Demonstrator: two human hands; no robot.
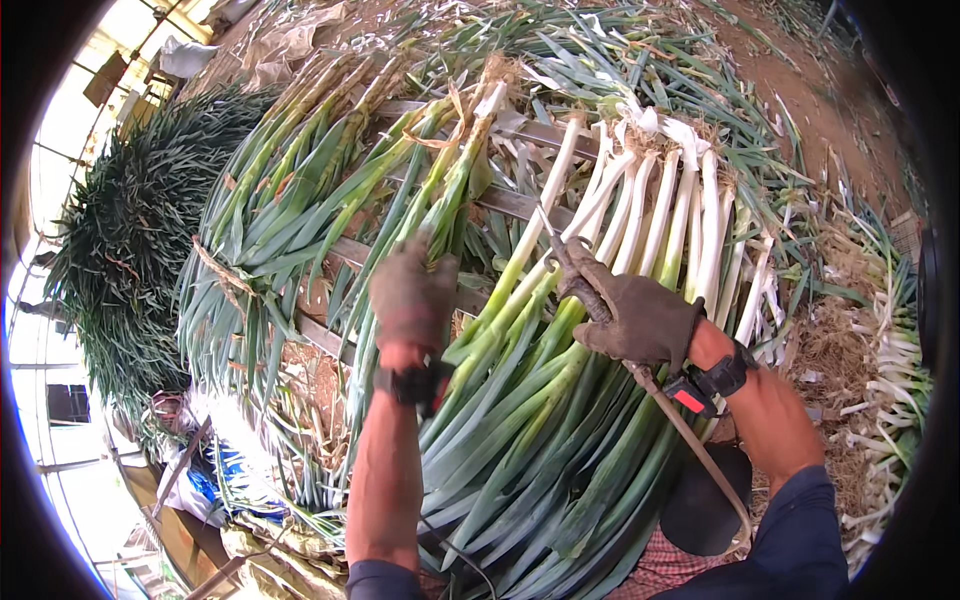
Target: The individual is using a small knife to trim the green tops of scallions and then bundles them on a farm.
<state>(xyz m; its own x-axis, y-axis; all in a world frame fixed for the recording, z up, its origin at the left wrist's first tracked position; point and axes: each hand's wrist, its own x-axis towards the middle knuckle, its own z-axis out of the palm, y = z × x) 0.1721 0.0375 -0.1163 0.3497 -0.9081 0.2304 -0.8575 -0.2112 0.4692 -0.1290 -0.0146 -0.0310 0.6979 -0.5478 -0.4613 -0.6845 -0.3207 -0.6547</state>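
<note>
My left hand (412, 300), in a dark glove, is over the green stalks of unpeeled long green onions (455, 185). Motion smears its fingers, so I cannot tell whether it grips them. My gloved right hand (645, 315) is closed round a grey air blow gun (578, 270). The gun's thin nozzle points up and left, across the white shafts of the onions, and a brown hose (690, 440) trails from it toward me. Peeled long green onions (660, 215) lie side by side below and beyond this hand, white root ends away from me and green leaves spreading toward me.
Metal bars (510, 203) run under the onions. More unpeeled onions (300, 170) lie to the left, beside a dark green leafy heap (140, 220). Loose leaves (690, 65) cover the ground at the back. Root trimmings (835, 370) and a row of white-ended onions (900, 400) are at the right.
</note>
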